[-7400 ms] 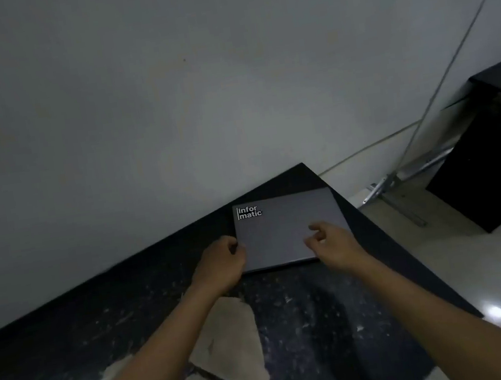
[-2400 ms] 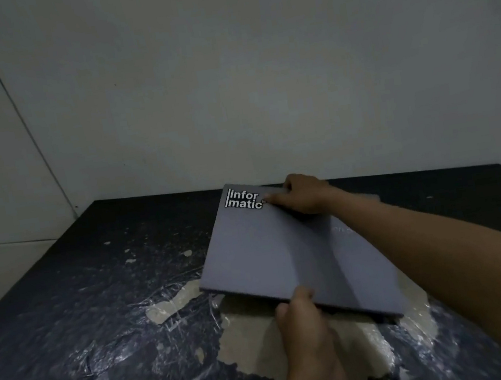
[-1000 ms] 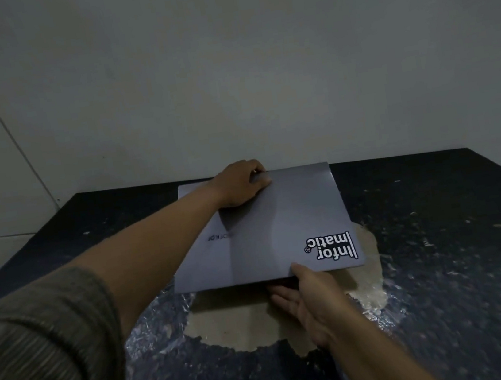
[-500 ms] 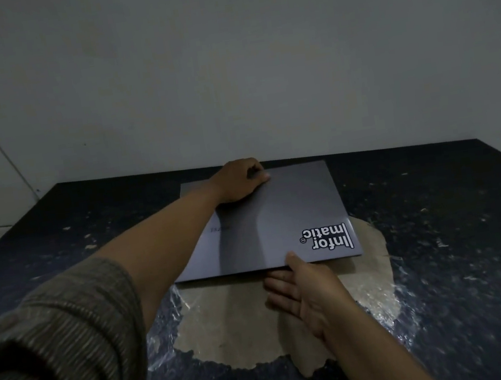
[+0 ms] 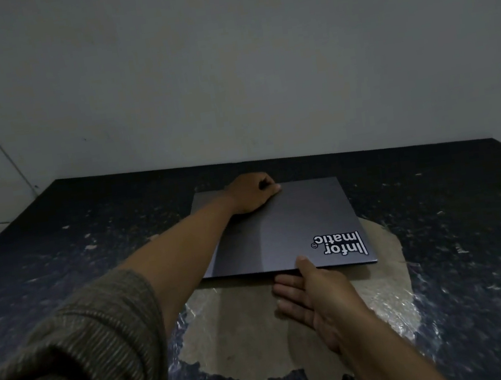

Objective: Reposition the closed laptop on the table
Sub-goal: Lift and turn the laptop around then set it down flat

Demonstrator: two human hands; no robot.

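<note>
The closed grey laptop [image 5: 296,228] lies flat on the dark table [image 5: 83,245], toward the back, with its white "Informatic" sticker [image 5: 340,245] at the near right corner. My left hand [image 5: 251,193] reaches across the lid, fingers curled over the far edge. At the near edge, my right hand [image 5: 319,296] lies palm-down on the table. Its thumb tip touches the lid's near edge and its fingers are spread, outside the laptop.
A worn pale patch with peeling film [image 5: 240,329] covers the table under and in front of the laptop. A plain grey wall [image 5: 225,64] stands directly behind the table's back edge. The table's left and right edges are in view.
The laptop was carried from the right corner, turned around and laid flat near the back. In the last second my right fingers came out from under its near edge.
</note>
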